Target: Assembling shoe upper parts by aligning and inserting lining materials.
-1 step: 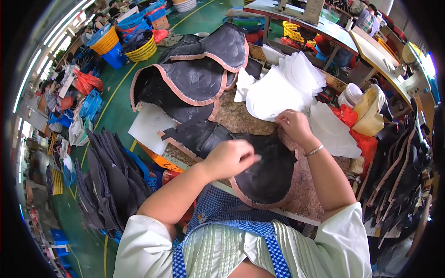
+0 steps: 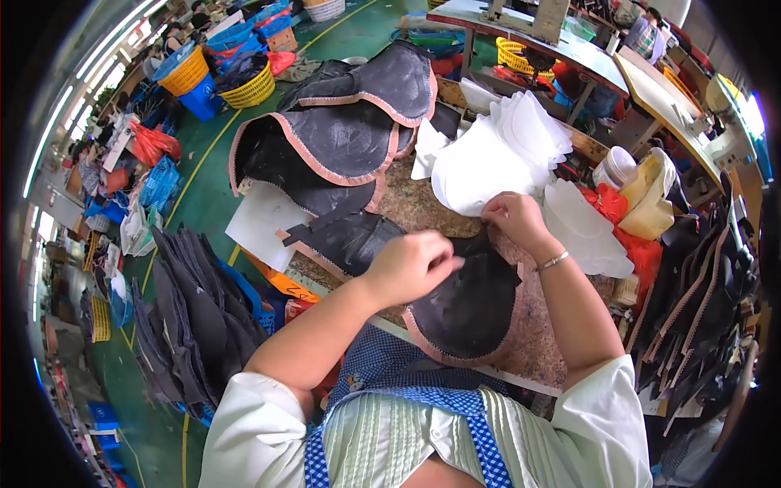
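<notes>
A black curved panel with a pinkish, stitched border (image 2: 468, 305) lies on the speckled tabletop in front of me. My left hand (image 2: 413, 264) hovers over its upper left part, fingers curled toward the thumb; whatever they may hold is hidden. My right hand (image 2: 517, 220), with a bracelet at the wrist, is pinched closed where the panel's upper tip meets the lower edge of a stack of white shaped sheets (image 2: 480, 171). What lies between those fingertips is too small to make out. Another black panel part (image 2: 350, 244) extends left beneath my left forearm's side.
More bordered black panels (image 2: 338, 142) are heaped at the far left of the table. Translucent sheets (image 2: 582, 228) lie right of my hand, near a yellowish container (image 2: 651, 195) and a red bag (image 2: 606, 203). Dark pieces stand stacked at left (image 2: 191, 317) and hang at right (image 2: 687, 301).
My left hand has shifted slightly right and up over the panel. The right hand has moved only a touch; the panels and sheets look the same.
</notes>
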A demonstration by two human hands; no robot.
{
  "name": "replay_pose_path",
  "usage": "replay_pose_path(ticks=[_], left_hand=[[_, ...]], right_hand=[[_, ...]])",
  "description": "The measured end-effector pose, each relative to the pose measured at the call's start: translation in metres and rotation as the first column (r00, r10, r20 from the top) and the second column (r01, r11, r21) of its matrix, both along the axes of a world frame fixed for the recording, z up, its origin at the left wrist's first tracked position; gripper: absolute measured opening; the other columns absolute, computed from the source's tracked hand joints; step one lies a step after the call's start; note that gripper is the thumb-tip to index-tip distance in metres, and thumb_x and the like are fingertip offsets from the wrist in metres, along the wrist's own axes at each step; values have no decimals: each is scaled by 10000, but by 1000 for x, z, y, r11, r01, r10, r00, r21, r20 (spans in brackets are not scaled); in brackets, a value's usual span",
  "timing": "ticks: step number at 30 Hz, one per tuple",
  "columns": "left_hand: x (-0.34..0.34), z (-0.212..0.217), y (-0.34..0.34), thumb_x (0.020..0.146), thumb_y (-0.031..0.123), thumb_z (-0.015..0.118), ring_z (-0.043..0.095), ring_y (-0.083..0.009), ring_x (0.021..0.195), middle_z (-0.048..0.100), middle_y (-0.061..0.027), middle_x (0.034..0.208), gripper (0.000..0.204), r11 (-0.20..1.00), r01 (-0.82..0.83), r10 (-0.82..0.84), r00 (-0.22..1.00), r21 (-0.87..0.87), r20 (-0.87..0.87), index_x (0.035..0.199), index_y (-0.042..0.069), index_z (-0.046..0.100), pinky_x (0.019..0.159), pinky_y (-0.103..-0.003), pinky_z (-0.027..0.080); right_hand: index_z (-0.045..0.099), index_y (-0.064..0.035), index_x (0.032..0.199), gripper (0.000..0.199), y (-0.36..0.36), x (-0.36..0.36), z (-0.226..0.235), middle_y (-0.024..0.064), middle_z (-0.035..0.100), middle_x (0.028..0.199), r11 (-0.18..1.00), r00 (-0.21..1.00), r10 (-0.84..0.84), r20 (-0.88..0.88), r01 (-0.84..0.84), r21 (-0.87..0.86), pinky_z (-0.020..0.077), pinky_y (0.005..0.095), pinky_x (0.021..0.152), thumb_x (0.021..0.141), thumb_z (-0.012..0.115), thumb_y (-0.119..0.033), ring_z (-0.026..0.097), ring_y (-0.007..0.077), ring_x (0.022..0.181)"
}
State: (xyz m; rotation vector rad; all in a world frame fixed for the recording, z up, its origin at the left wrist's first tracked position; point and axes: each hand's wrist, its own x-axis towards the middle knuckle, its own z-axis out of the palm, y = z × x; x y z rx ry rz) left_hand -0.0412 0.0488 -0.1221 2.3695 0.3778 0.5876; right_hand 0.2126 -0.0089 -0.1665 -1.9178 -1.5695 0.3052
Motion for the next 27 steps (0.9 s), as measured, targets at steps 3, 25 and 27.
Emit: replay_pose_path(ticks=[3, 25, 27], left_hand=[[50, -20, 27, 848, 169, 661, 629, -352, 848, 649, -159, 907, 221, 931, -279, 271, 960, 235, 68, 975, 0, 597, 746, -412, 511], [55, -55, 70, 612, 245, 904, 581, -247, 1080, 573, -178, 1228, 898, 736, -19, 1, 1000, -677, -27, 1325, -32, 433, 909, -351, 474], [33, -32, 52, 613, 283, 913, 582, -238, 1096, 565, -174, 1257, 928, 968, -97, 115, 991, -230, 66, 1348, -9, 428, 939, -336, 452]], right_hand=[[720, -31, 797, 206, 6, 13, -11, 110, 679, 830, 981, 975, -29, -219, -15, -196, 526, 367, 714, 724, 778, -214, 661, 252, 773], [676, -31, 862, 65, -12, -6, -4, 2, 660, 843, 940, 373, 61, -926, 290, 179, 474, 222, 697, 827, 712, 10, 590, 73, 749], [673, -12, 877, 100, -30, -9, 13, 18, 659, 824, 847, 427, 139, -893, 416, 331, 496, 242, 704, 802, 719, 36, 618, 101, 771]])
